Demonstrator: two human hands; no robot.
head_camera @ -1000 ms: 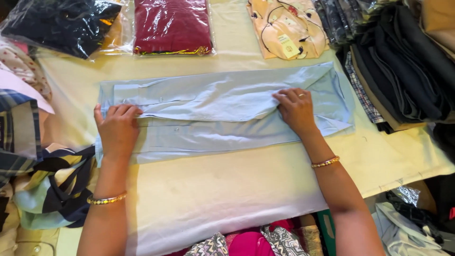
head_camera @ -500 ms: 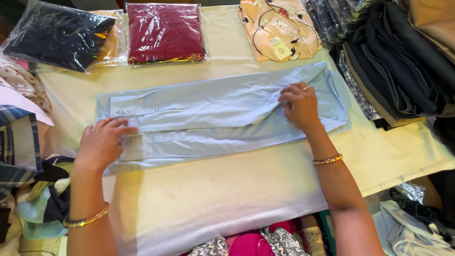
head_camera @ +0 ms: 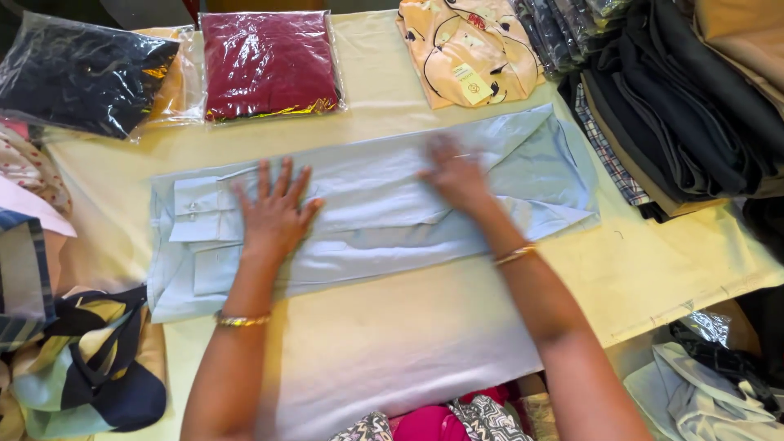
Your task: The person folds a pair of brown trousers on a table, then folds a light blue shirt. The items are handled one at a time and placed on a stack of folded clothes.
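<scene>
A pale blue cotton shirt (head_camera: pixel 367 216), folded into a long narrow band, lies flat on the cream cloth-covered table (head_camera: pixel 392 351), and its long axis runs left to right across the view, cuffs at the left end and collar side at the right. Both hands are down on it, palms pressing, neither one clenched or pinching any cloth. The left hand (head_camera: pixel 273 214) sits flat with fingers fanned, just right of the buttoned cuffs, so it is the nearer hand to the left end of the band. The right hand (head_camera: pixel 457 175) is blurred but reads as open and laid on the fabric near the middle, a little further up the table than the left, with the whole right end of the shirt stretching away beyond it. So the fabric extends outward from both palms along that one line, more of it to the right than to the left. Beyond the shirt, near the far table edge, sit a dark red garment in a clear plastic bag (head_camera: pixel 269 61) and a peach patterned folded garment (head_camera: pixel 465 49), both well apart from the hands.
</scene>
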